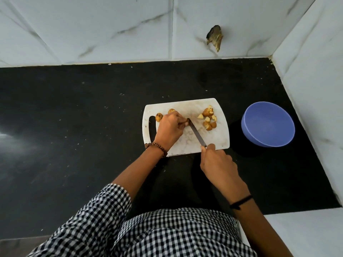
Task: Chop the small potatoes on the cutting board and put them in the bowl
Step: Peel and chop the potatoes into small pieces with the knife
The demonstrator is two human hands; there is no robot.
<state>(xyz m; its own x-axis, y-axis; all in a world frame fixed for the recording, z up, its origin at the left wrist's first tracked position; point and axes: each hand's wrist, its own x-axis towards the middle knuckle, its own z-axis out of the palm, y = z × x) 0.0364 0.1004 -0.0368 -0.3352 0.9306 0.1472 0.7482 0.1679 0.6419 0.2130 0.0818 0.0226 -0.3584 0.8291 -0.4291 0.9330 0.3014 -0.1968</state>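
A white cutting board [220, 138] lies on the black counter. My left hand [169, 129] pinches a small potato [186, 122] mid-board, mostly hidden under my fingers. My right hand [218, 162] grips the handle of a knife [197, 133] at the board's near edge; the blade's tip rests at that potato. Two whole small potatoes [159, 116] sit at the board's far left, by the handle slot. A pile of chopped potato pieces [208, 117] lies at the far right of the board. The blue bowl [268, 127] stands to the right of the board, and I see nothing in it.
The black counter [74, 127] runs wide to the left. White marble-look tiled walls close the back and right side, and the back wall has a broken hole [215, 38]. A white ledge [306, 230] sits at the near right.
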